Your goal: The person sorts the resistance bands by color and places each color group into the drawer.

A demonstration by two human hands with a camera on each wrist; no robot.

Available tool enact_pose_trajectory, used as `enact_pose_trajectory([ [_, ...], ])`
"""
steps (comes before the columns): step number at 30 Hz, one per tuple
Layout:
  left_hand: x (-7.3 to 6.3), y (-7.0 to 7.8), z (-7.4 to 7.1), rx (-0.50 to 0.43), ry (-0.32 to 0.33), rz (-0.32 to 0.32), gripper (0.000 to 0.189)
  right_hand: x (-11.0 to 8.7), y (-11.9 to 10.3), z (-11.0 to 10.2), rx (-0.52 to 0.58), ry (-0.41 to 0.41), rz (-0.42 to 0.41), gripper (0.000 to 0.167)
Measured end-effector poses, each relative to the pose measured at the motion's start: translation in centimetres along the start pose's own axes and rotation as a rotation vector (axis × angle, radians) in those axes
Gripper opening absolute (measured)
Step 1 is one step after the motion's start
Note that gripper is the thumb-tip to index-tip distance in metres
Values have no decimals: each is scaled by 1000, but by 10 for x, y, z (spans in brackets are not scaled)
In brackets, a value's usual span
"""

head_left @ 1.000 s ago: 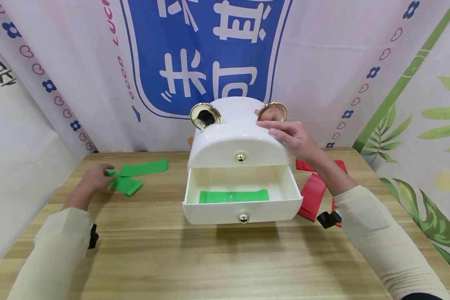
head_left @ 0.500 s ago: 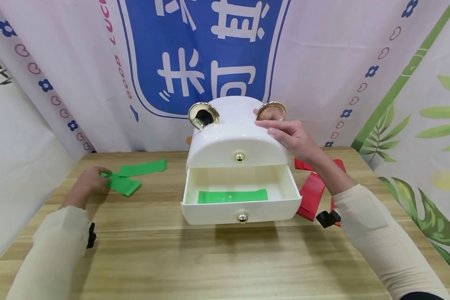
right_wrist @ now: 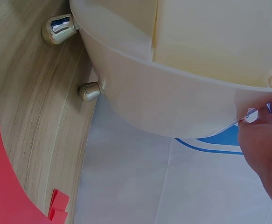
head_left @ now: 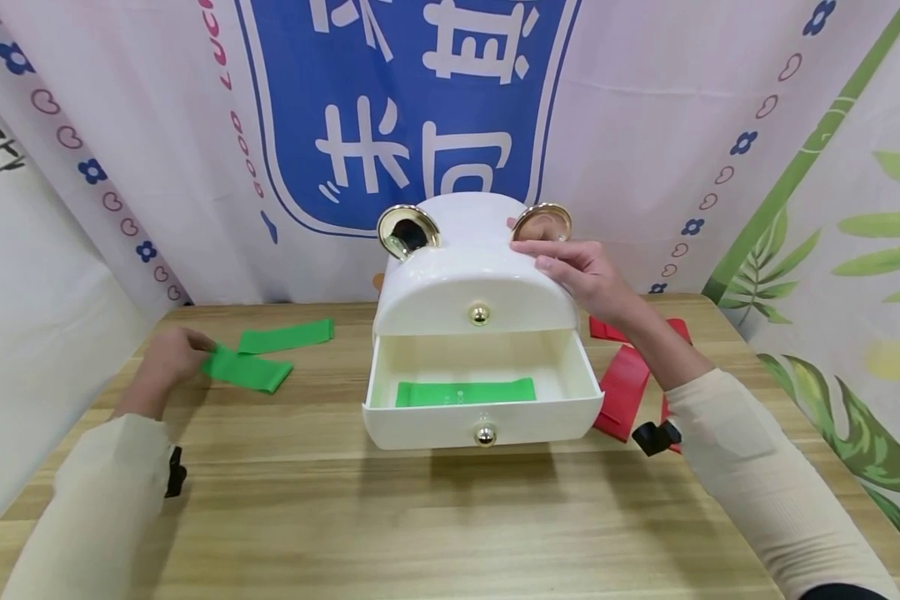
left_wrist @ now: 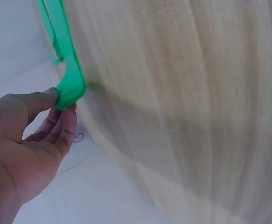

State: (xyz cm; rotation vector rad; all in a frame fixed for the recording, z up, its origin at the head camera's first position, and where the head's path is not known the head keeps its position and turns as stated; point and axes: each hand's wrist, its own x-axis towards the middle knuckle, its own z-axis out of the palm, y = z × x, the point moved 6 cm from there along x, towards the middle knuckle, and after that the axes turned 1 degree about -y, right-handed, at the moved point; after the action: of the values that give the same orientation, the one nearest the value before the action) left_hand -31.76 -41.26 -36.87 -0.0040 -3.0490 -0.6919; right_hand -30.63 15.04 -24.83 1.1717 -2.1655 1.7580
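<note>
My left hand (head_left: pixel 169 360) pinches one end of a flat green resistance band (head_left: pixel 249 370) between thumb and fingertips at the table's left. The left wrist view shows this pinched end (left_wrist: pixel 71 88) lifted in a rounded fold. Just behind it lies another green band (head_left: pixel 287 337). A white storage box (head_left: pixel 480 267) with gold-rimmed ears stands mid-table, its lower drawer (head_left: pixel 420 427) pulled out. Inside that drawer rests a green band (head_left: pixel 465 392). My right hand (head_left: pixel 594 277) rests on the box's top right side, beside the right ear, fingers fairly straight.
Several red bands (head_left: pixel 626 393) lie on the wooden table (head_left: pixel 307 517) right of the box, partly hidden by my right forearm. The upper drawer, with a gold knob (head_left: pixel 479 314), is closed. A printed curtain (head_left: pixel 630 125) hangs behind the table. Small metallic feet (right_wrist: pixel 90 91) support the box.
My left hand has shifted slightly left and now pinches the nearer green band's end, which lies straighter and turned. The right hand and the box have stayed put.
</note>
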Motion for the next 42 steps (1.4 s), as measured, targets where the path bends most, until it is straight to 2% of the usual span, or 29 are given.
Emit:
enact_pose_trajectory([
  [2, -1, 2, -5, -10, 36, 18, 28, 0, 0, 0, 5, -3, -2, 43],
  [4, -2, 5, -8, -22, 34, 27, 30, 0, 0, 0, 7, -7, -3, 43],
  [6, -4, 9, -10, -37, -7, 34, 32, 0, 0, 0, 8, -9, -4, 43],
  [11, -10, 23, -12, -106, -159, 44, 31, 0, 0, 0, 6, -5, -9, 43],
  [14, -13, 33, -15, -111, -204, 47, 30, 0, 1, -1, 5, 1, -9, 44],
  [17, -16, 44, -17, -105, -219, 63, 29, -1, 1, -1, 3, 3, -7, 43],
  [24, -23, 80, -27, -159, -206, 119, 29, 0, 1, 0, 0, 3, -4, 42],
  [33, -37, 135, -40, -319, -175, 135, 31, -1, 3, -2, 18, 0, 6, 44],
  [42, -57, 175, -56, -446, -107, 207, 32, -1, 2, 0, 14, -6, -9, 42],
])
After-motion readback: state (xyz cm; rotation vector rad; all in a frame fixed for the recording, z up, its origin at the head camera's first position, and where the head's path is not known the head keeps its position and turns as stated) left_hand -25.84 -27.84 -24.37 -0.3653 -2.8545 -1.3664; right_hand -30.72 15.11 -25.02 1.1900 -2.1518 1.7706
